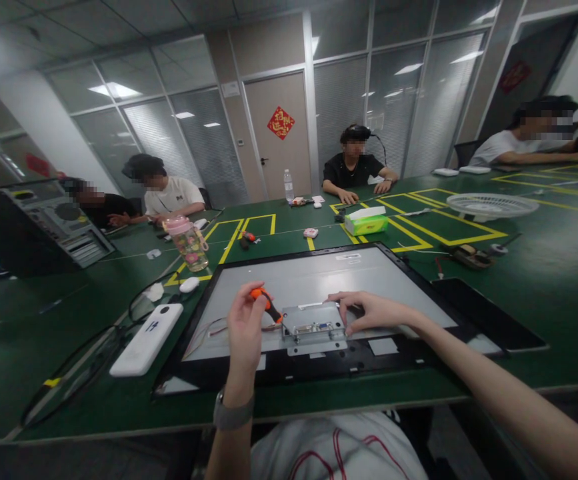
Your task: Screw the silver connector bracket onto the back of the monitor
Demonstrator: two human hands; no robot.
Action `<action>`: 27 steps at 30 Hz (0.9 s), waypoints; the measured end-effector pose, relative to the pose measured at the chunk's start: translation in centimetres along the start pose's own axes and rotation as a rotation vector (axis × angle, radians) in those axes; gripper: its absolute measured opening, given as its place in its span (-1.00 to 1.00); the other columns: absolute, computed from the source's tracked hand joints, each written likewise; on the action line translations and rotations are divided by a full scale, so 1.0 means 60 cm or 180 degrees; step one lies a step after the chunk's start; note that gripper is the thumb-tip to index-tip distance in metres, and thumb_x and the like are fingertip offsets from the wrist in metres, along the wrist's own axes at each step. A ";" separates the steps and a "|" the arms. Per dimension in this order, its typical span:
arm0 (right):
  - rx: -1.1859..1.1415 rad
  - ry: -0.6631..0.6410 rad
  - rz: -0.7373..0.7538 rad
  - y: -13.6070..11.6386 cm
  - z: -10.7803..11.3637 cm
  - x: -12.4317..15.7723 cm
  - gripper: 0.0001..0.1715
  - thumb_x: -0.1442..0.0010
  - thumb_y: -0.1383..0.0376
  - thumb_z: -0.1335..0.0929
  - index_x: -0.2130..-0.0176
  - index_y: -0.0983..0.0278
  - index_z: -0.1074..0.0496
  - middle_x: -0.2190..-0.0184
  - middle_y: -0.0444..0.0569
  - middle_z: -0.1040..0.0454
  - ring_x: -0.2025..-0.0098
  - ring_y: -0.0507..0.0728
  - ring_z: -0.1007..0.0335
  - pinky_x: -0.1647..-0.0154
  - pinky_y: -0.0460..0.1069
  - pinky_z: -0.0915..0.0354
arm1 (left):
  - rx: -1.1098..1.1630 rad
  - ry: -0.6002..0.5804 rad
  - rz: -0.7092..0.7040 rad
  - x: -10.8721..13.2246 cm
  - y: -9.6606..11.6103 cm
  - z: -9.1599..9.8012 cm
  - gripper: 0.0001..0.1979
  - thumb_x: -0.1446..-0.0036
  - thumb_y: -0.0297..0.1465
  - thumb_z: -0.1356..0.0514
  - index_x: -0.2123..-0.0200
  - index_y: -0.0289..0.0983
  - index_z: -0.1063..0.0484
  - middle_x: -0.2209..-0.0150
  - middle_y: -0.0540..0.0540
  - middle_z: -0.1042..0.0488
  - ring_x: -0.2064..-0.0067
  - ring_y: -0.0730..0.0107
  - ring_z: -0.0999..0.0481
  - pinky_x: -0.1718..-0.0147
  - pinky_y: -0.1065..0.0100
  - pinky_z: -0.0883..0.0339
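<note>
Basically, our left hand (247, 315) grips the driver (269, 305), tip down at the bracket (313, 316)'s left end; our right hand (371, 311) touches its right end, likely bracing, grip unclear. Panel (279, 275) lies flat beneath, presumably for support. Tissue box (367, 223) sits beyond.

Looking right into an office with workshop touches, glass partitions (399, 120) with blinds (341, 100) across the top, computer tower (43, 227) at far left on a long, yellow-taped green table (289, 230)!

Left fingers (243, 298) curled, right fingers (349, 298) spread
</note>
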State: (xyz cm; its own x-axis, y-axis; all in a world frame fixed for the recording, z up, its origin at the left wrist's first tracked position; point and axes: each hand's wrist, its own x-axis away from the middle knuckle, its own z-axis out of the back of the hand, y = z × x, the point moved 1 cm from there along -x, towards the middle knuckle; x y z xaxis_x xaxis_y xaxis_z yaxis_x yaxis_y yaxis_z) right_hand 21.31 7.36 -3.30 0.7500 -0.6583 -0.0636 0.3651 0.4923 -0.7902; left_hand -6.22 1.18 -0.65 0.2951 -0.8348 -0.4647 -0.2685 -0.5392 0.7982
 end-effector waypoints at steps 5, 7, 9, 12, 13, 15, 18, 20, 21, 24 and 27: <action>-0.0063 -0.0005 0.0021 -0.004 -0.001 0.002 -0.65 -0.01 0.03 -0.50 0.36 0.23 -0.51 -0.23 0.09 -0.32 -0.32 0.32 -0.10 -0.30 0.15 -0.02 | 0.0353 -0.0096 0.0197 -0.001 -0.001 0.001 -0.68 -0.07 -0.20 -0.32 0.16 -0.28 -0.56 0.24 -0.15 -0.56 0.26 0.33 -0.56 0.20 0.30 -0.46; -0.0077 -0.0015 0.0004 -0.005 -0.001 0.003 -0.66 -0.02 0.03 -0.50 0.36 0.23 -0.50 -0.23 0.09 -0.31 -0.33 0.32 -0.10 -0.30 0.15 -0.01 | 0.0120 0.0022 0.0048 -0.002 -0.005 0.005 -0.72 -0.02 -0.25 -0.36 0.20 -0.25 -0.56 0.32 -0.07 -0.53 0.32 0.42 -0.53 0.25 0.39 -0.43; -0.0087 -0.0022 -0.0026 -0.006 -0.001 0.003 -0.67 -0.02 0.04 -0.50 0.36 0.23 -0.50 -0.23 0.08 -0.30 -0.33 0.32 -0.09 -0.30 0.15 0.00 | -0.0239 0.0162 -0.0180 -0.001 -0.007 0.007 -0.75 0.00 -0.30 -0.38 0.22 -0.23 -0.57 0.34 -0.02 -0.49 0.33 0.50 -0.49 0.28 0.49 -0.39; -0.0075 0.0006 -0.0005 -0.005 -0.001 0.002 -0.67 -0.02 0.04 -0.50 0.37 0.23 -0.51 -0.19 0.06 -0.32 -0.28 0.32 -0.16 -0.28 0.15 -0.04 | -0.0309 0.0156 -0.0171 -0.001 -0.007 0.005 -0.74 -0.08 -0.26 -0.32 0.17 -0.24 -0.57 0.25 -0.06 -0.51 0.25 0.47 -0.50 0.22 0.48 -0.38; -0.0063 0.0029 0.0010 -0.004 -0.001 0.001 -0.66 -0.01 0.04 -0.51 0.37 0.24 -0.51 -0.16 0.06 -0.33 -0.24 0.31 -0.21 -0.25 0.14 -0.08 | -0.0182 0.0081 -0.0059 0.000 -0.007 0.004 -0.70 -0.10 -0.22 -0.29 0.14 -0.25 -0.57 0.21 -0.09 -0.52 0.22 0.43 -0.51 0.19 0.44 -0.40; -0.0032 0.0077 0.0034 -0.001 -0.002 0.000 -0.64 0.01 0.03 -0.51 0.37 0.24 -0.51 -0.08 0.04 -0.33 -0.15 0.28 -0.29 -0.20 0.12 -0.13 | -0.0018 -0.0060 0.0105 0.001 -0.007 0.002 -0.66 -0.12 -0.19 -0.27 0.10 -0.25 -0.56 0.20 -0.12 -0.54 0.21 0.38 -0.54 0.16 0.37 -0.42; -0.0015 0.0118 0.0051 0.003 -0.003 0.000 -0.62 0.03 0.01 -0.53 0.37 0.25 -0.52 -0.01 0.02 -0.30 -0.10 0.25 -0.30 -0.18 0.11 -0.14 | -0.0268 -0.0051 -0.0066 0.001 -0.008 0.004 -0.68 -0.08 -0.27 -0.33 0.09 -0.21 -0.55 0.27 -0.05 -0.52 0.26 0.45 -0.52 0.18 0.45 -0.39; -0.0011 0.0122 0.0053 0.004 -0.004 0.000 -0.61 0.04 0.01 -0.53 0.37 0.24 -0.51 -0.01 0.01 -0.28 -0.10 0.26 -0.29 -0.18 0.12 -0.14 | -0.0437 0.0005 -0.0212 0.001 -0.009 0.006 -0.69 -0.07 -0.31 -0.35 0.09 -0.21 -0.55 0.26 -0.04 -0.52 0.25 0.48 -0.51 0.19 0.48 -0.38; -0.0005 0.0122 0.0049 0.004 -0.004 0.000 -0.61 0.05 0.01 -0.53 0.36 0.24 -0.51 -0.01 0.00 -0.27 -0.10 0.26 -0.28 -0.18 0.12 -0.14 | -0.0424 0.0009 -0.0208 0.001 -0.010 0.005 -0.70 -0.09 -0.30 -0.33 0.09 -0.21 -0.55 0.23 -0.06 -0.53 0.23 0.46 -0.52 0.17 0.47 -0.38; 0.0024 0.0125 0.0050 0.004 -0.004 0.000 -0.60 0.05 0.00 -0.53 0.36 0.24 -0.51 0.00 0.00 -0.27 -0.11 0.27 -0.25 -0.18 0.13 -0.13 | -0.0149 -0.0069 0.0014 0.002 -0.010 0.004 -0.69 -0.16 -0.23 -0.26 0.08 -0.25 -0.54 0.14 -0.15 -0.55 0.16 0.35 -0.56 0.10 0.35 -0.42; 0.0044 0.0132 0.0061 0.003 -0.004 0.000 -0.60 0.05 0.01 -0.53 0.36 0.24 -0.50 0.01 0.01 -0.27 -0.12 0.27 -0.24 -0.19 0.12 -0.12 | -0.0202 -0.0024 -0.0011 0.002 -0.010 0.003 -0.70 -0.12 -0.26 -0.30 0.10 -0.25 -0.53 0.22 -0.11 -0.55 0.23 0.39 -0.55 0.18 0.40 -0.43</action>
State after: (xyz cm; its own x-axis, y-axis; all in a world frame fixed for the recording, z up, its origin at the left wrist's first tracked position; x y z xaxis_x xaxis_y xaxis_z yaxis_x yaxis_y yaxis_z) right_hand 21.26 7.29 -3.56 0.7336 -0.6715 -0.1041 0.3586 0.5128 -0.7801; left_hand -6.21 1.39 -1.24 0.2891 -0.8339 -0.4702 -0.2086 -0.5342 0.8192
